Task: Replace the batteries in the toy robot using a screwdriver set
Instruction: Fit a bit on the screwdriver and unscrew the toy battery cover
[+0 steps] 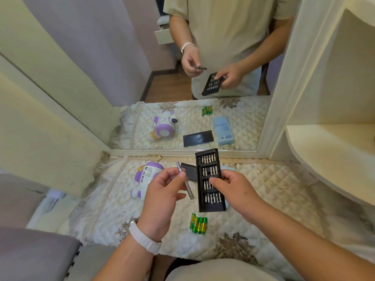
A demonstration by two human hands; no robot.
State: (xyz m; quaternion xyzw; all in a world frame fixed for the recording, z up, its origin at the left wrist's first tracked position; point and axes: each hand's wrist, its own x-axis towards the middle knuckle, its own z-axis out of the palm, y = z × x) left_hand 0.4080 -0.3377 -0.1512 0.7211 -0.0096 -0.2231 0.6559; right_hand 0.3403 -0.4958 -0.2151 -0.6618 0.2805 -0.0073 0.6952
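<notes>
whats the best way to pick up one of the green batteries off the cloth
Take an outer one of the green batteries from straight above. They lie flat on the quilted cloth, packed side by side, so inner ones show no free flanks. Pinch the outer one across its two ends, probably after the left hand sets down the screwdriver handle.

The left hand (162, 191) is holding a thin silver screwdriver (188, 189) between its thumb and fingers. The right hand (236, 192) is holding up a black tray (212, 207) of little metal bits. Below them, a white and purple toy robot (145, 177) is lying on a quilted cloth (274, 189). Green batteries (198, 223) are lying together nearby. A mirror (125, 57) is standing behind.
</notes>
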